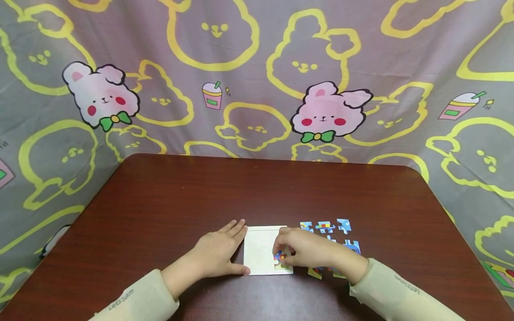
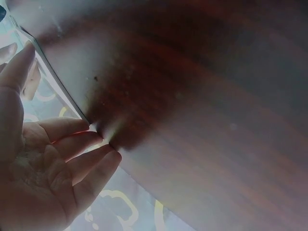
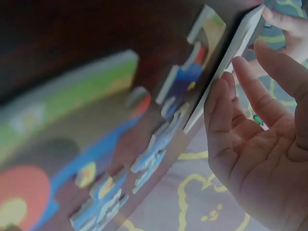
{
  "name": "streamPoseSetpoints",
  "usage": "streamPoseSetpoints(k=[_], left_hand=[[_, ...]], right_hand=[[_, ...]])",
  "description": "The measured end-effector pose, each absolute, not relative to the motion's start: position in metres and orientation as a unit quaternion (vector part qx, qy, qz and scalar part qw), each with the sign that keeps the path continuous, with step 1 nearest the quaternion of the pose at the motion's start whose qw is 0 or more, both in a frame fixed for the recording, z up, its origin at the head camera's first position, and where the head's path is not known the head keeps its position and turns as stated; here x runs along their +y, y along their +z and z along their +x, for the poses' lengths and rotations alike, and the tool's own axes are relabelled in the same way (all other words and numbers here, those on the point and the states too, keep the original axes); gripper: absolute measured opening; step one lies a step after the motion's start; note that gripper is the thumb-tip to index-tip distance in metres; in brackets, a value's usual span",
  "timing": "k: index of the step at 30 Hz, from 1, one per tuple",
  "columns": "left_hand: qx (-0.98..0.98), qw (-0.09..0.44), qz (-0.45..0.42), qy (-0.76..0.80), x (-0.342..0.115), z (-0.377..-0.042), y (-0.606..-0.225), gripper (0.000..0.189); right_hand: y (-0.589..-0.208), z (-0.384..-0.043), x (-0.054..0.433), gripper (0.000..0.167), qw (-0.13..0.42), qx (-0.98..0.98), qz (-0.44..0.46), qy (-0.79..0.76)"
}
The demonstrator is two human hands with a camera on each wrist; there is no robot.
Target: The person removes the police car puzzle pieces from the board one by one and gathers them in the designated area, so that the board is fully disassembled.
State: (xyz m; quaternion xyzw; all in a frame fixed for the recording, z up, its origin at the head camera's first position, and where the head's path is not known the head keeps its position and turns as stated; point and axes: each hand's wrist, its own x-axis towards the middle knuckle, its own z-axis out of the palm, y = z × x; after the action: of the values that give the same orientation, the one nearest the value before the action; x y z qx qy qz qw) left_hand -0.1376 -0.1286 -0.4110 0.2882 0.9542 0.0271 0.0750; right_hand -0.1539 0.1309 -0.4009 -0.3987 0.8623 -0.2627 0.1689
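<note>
A white puzzle board lies near the front of the table. Along its left edge rests my left hand, fingertips at the upper corner and thumb at the lower one. In the left wrist view its fingers are nearly straight beside the board's edge. Over the board's right side, my right hand pinches a colourful jigsaw piece between thumb and fingers at the lower right corner. From the right wrist, the curled fingers hide that piece.
Several loose jigsaw pieces lie right of the board, some partly covered by my right forearm. Close to the right wrist camera is a large blurred piece. A patterned curtain hangs behind the brown table.
</note>
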Motion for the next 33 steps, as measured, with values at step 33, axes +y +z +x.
streamPoseSetpoints(k=[33], left_hand=[[0.954, 0.086, 0.286, 0.034, -0.1288, -0.1384, -0.4101, 0.103]], right_hand=[[-0.403, -0.156, 0.1296, 0.021, 0.259, 0.825, -0.36, -0.351]])
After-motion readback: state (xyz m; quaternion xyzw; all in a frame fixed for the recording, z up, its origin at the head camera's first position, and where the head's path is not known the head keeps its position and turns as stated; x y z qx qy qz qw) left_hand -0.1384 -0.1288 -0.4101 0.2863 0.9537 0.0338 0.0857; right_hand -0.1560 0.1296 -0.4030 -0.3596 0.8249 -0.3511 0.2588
